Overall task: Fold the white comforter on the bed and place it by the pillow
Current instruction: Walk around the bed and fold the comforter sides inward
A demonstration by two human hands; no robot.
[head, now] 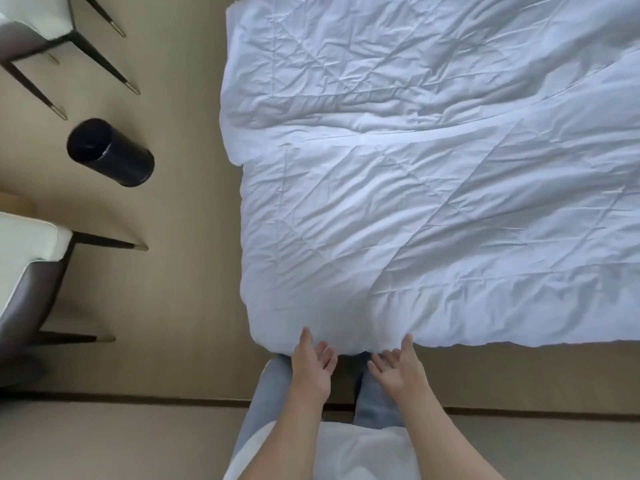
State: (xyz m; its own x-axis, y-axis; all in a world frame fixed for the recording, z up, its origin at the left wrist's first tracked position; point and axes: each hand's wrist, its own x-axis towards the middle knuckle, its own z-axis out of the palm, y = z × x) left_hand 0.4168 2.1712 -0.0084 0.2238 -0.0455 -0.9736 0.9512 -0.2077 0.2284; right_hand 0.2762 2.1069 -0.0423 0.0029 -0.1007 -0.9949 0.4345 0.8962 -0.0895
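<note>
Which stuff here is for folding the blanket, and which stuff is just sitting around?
For the job: the white comforter, the left hand and the right hand, both open at its near edge.

Just sitting around: the black bin, the two chairs. No pillow shows.

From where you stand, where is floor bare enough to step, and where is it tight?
Bare floor runs between the comforter's left edge and the black cylinder, and along the comforter's near edge right of the right hand. Crowded: far left, where chair legs and the cylinder cluster. The left hand is open at the hem.
</note>
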